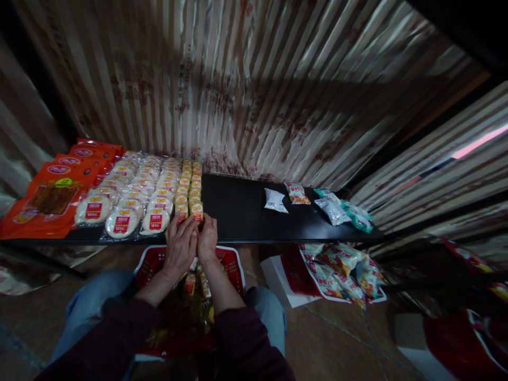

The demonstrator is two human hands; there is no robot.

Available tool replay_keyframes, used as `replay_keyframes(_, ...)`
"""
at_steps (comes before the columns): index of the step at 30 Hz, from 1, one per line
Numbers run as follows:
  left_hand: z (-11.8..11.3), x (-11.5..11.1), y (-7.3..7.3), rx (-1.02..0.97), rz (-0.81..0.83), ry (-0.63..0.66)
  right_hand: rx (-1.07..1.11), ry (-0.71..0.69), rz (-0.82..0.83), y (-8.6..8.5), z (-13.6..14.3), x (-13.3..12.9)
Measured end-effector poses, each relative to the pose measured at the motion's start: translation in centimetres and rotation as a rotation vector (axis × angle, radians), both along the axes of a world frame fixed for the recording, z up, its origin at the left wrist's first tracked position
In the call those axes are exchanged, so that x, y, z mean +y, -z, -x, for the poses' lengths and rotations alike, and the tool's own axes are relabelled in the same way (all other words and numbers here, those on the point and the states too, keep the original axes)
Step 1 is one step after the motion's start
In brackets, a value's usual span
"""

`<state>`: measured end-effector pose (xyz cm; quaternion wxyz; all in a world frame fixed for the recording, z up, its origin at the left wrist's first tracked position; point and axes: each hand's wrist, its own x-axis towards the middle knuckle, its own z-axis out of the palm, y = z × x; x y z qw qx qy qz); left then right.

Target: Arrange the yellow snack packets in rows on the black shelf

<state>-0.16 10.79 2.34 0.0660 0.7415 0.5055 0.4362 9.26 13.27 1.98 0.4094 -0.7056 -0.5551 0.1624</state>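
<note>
Two narrow columns of small yellow wrapped snack packs (183, 190) run from the back to the front edge of the black shelf (238, 211). My left hand (180, 241) is at the front of these columns, its fingers curled against the nearest packs. Close beside it, almost touching, my right hand (208, 238) closes round the front pack (196, 210) of the right column. My fingers partly hide the front packs. Below my forearms, a red and white basket (234, 264) between my knees holds more small wrapped packs (190, 284).
Left of the columns lie rows of round white packaged cakes (122, 222) and orange snack bags (47, 198). Several small bags (297, 192) lie farther right on the shelf. A second basket (313, 280) full of snack bags stands below. Striped sheeting (238, 95) hangs behind.
</note>
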Motion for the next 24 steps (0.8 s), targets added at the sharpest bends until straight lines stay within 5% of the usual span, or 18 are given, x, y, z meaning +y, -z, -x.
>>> replay_keyframes(11, 1.2, 0.8, 0.6, 0.193, -0.068, 0.047, -0.043, -0.104, -0.094, -1.1, -1.6, -1.0)
replay_keyframes(24, 1.6, 1.6, 2.5, 0.202, -0.086, 0.115, 0.335, -0.076, 0.001, -1.6, 0.9, 2.6)
